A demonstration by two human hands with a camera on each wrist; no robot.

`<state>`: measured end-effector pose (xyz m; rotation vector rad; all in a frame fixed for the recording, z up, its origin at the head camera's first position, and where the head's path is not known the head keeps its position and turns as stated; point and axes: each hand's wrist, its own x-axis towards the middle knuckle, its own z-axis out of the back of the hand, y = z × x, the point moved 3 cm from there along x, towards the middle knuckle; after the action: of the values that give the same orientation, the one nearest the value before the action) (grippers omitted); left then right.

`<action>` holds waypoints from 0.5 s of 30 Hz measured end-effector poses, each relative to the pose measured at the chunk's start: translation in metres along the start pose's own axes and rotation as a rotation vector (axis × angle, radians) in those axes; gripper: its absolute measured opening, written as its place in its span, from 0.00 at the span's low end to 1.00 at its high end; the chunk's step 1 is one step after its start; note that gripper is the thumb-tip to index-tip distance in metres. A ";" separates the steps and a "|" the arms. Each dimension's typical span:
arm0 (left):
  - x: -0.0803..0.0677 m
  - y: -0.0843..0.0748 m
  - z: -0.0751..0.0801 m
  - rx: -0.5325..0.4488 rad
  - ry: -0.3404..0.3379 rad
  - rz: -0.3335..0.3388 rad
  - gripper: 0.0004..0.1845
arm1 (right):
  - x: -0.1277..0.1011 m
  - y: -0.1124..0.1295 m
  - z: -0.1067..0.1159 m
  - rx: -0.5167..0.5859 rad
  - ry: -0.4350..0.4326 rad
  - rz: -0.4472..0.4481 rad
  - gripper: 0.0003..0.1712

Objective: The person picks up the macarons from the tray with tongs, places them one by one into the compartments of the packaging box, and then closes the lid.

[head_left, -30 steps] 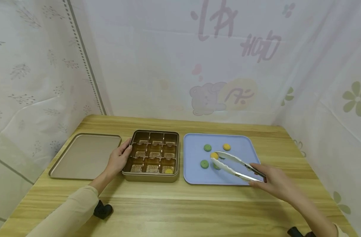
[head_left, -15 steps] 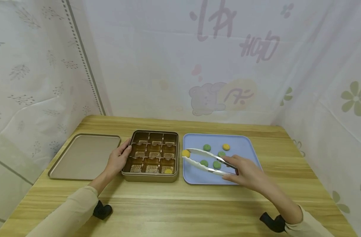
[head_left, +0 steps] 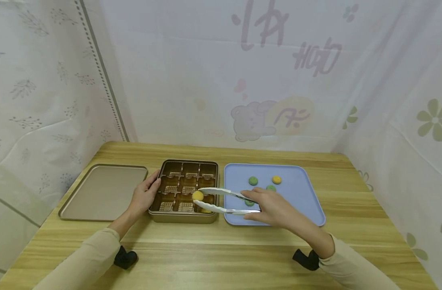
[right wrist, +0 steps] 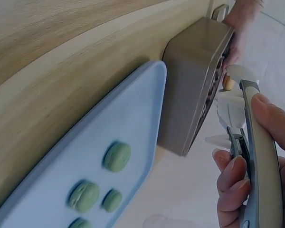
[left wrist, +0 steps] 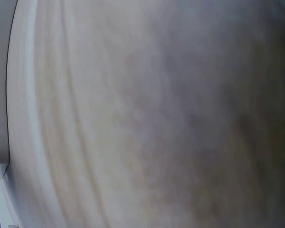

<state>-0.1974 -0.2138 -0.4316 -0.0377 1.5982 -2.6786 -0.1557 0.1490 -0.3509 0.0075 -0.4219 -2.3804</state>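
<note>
My right hand (head_left: pixel 273 207) grips a pair of tongs (head_left: pixel 221 210) with white tips and metal arms. Between those tips a yellow macaron (head_left: pixel 197 196) hangs over the front of a bronze box (head_left: pixel 184 218). The box has a brown divided insert (head_left: pixel 188 184) with several compartments. Another yellow macaron (head_left: pixel 205 210) lies in the front right compartment, partly hidden by the tongs. My left hand (head_left: pixel 145 193) holds the box by its left side, thumb at the rim. In the right wrist view, fingers and thumb wrap the tongs' handle (right wrist: pixel 263 156).
A blue tray (head_left: pixel 297 209) right of the box bears several green macarons (head_left: pixel 253 181) and one yellow macaron (head_left: pixel 276 180). Left of the box lies a flat bronze lid (head_left: pixel 105 191). A patterned cloth (head_left: pixel 192 80) hangs behind the wooden table (head_left: pixel 192 257).
My right hand has carried the yellow macaron in the tongs leftward, from over the blue tray to over the box. My left hand stays at the box's side.
</note>
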 end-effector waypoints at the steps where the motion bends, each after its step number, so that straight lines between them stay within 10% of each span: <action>1: 0.000 0.000 0.000 0.000 0.000 0.000 0.28 | 0.003 0.002 -0.001 0.003 0.010 0.002 0.33; 15: -0.002 -0.002 0.000 0.000 0.018 -0.006 0.29 | 0.030 0.018 -0.009 0.047 0.107 0.013 0.32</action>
<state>-0.1956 -0.2130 -0.4300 -0.0191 1.6059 -2.6907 -0.1656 0.1143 -0.3509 0.1521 -0.4256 -2.3445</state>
